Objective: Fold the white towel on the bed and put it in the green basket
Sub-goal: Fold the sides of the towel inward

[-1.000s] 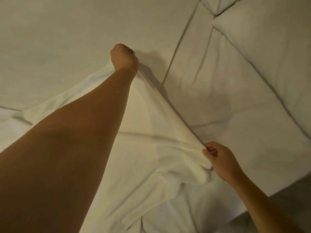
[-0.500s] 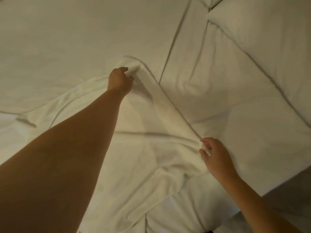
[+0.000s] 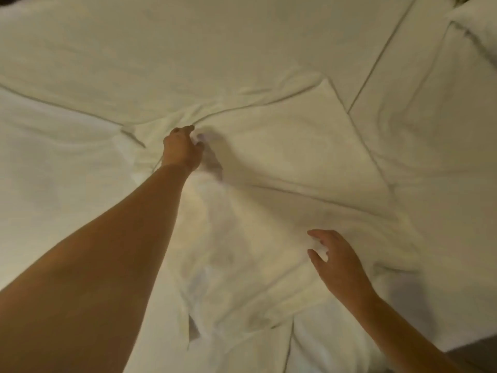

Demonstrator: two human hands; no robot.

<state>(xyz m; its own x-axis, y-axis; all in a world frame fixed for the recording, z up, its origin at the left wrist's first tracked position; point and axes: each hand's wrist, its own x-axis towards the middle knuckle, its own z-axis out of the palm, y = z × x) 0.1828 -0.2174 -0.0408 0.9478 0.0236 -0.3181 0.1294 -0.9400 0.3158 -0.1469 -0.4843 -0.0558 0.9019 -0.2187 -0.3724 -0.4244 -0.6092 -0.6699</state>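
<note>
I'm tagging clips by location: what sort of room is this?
Most likely a bedroom: a made bed with seamed white bedding, a pillow at top right, and a white towel spread under both hands.

Big bed (image 3: 188, 49) with off-white bedding, a few thin dark seams across it. White towel (image 3: 282, 157) lies spread and rumpled on top, pillow (image 3: 481, 25) at the far right corner.

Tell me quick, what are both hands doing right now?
Left hand: fingers curled at the white towel; whether it grips is unclear.
Right hand: open, fingers spread, holding nothing, over the towel.
</note>
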